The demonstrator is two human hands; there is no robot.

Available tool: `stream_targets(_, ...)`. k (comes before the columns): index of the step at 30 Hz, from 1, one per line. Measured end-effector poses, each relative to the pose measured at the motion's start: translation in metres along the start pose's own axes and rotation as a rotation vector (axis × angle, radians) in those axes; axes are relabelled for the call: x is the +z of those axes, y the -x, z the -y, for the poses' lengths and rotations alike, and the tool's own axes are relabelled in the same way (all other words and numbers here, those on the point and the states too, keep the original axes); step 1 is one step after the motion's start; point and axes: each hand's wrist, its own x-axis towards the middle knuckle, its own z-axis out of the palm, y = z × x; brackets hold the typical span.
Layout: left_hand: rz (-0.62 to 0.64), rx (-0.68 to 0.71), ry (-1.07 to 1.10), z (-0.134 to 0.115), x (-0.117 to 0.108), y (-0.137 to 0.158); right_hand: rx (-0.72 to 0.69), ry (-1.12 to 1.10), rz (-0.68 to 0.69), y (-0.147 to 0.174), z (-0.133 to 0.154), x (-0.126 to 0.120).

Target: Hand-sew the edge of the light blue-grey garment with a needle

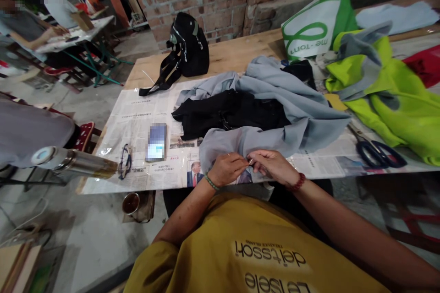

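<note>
My left hand (228,169) and my right hand (276,167) meet at the table's front edge, fingertips pinched close together. A tiny pale thing shows between them, too small to name. Directly beyond the hands lies a crumpled grey garment (295,107), its near fold touching or just behind my fingers; which, I cannot tell. On top of the grey cloth a black piece of fabric (209,116) is spread. A pair of dark-handled scissors (378,151) rests on the table to the right of my right hand.
Newspaper (127,114) covers the table. A phone (156,142), glasses (125,161) and a bottle (75,161) are at the left. Farther back sit a black bag (190,46) and a green-white bag (316,23). Yellow-green clothing (378,87) lies right. A person (24,32) sits at another table.
</note>
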Motion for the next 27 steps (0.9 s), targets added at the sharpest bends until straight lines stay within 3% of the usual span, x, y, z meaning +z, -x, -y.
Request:
stream_targets(8,0.049,-0.002,-0.028,0.002,0.003,0.002,0.021,0.146,0.039,-0.003,0.0,0.001)
stream_targets(12,0.014,0.034,-0.037,0.001,0.004,0.002,-0.007,0.293,0.051,-0.005,0.001,0.004)
stream_targets(18,-0.111,0.028,-0.077,0.001,0.004,0.005,-0.089,0.273,0.087,-0.008,0.008,0.011)
stream_targets(27,-0.154,0.023,-0.11,-0.001,0.004,0.006,-0.182,0.346,0.139,-0.008,0.011,0.009)
